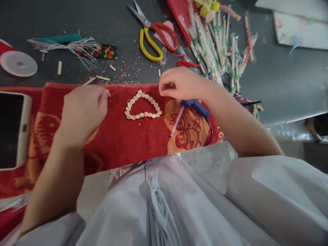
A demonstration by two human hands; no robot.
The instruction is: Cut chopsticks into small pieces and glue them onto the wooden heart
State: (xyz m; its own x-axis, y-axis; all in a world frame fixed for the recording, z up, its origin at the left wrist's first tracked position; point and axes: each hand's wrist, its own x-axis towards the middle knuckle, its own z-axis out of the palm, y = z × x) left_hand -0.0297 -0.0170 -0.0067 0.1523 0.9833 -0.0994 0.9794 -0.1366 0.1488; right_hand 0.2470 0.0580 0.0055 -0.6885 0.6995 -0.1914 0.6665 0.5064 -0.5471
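A heart-shaped ring of small pale beads or flowers (130, 106) lies on the red towel (123, 143), between my hands, with a red thread trailing from it. My left hand (83, 109) is closed over the towel's far edge, left of the ring, beside short wooden stick pieces (103, 78). What its fingers hold, if anything, is hidden. Right of the ring, my right hand (179, 82) is raised with fingers curled into a pinch; I cannot make out anything between them. A blue glue gun (196, 106) with a clear glue stick lies below my right wrist.
Orange-and-yellow scissors (151, 29) lie open at the back. Plastic-wrapped sticks (215, 41) spread behind my right arm. At left are a phone (11, 130), a white spool (19, 64) and a bundle of white wires (77, 48). Pale crumbs litter the dark table (102, 17).
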